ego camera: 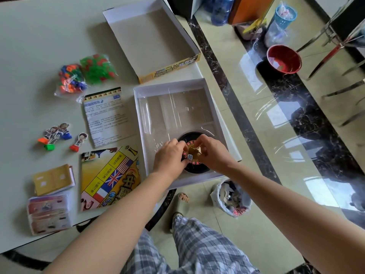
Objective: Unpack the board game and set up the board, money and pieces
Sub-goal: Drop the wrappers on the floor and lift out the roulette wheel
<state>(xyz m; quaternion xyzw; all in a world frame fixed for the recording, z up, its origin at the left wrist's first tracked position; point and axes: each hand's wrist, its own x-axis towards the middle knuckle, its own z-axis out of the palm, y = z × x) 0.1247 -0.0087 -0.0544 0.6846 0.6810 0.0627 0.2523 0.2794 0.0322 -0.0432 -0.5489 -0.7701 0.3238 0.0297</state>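
Note:
The white game box (138, 107) lies open at the table's right edge, lined with a clear plastic insert. In its near end sits a black roulette wheel (195, 169) with a gold spinner and a white die (190, 157) on it. My left hand (169, 157) curls over the wheel's left side. My right hand (211, 153) pinches at the gold spinner. The folded board (108, 177) lies to the left, with two card or money stacks (53, 179) (49, 212), several character pawns (57, 135), and two bags of plastic pieces (70, 80) (97, 68).
The box lid (154, 42) lies upside down at the back. An instruction sheet (106, 115) lies left of the box. Beyond the table edge are a tiled floor, a red bowl (284, 58), a white bag (231, 196) and chair legs.

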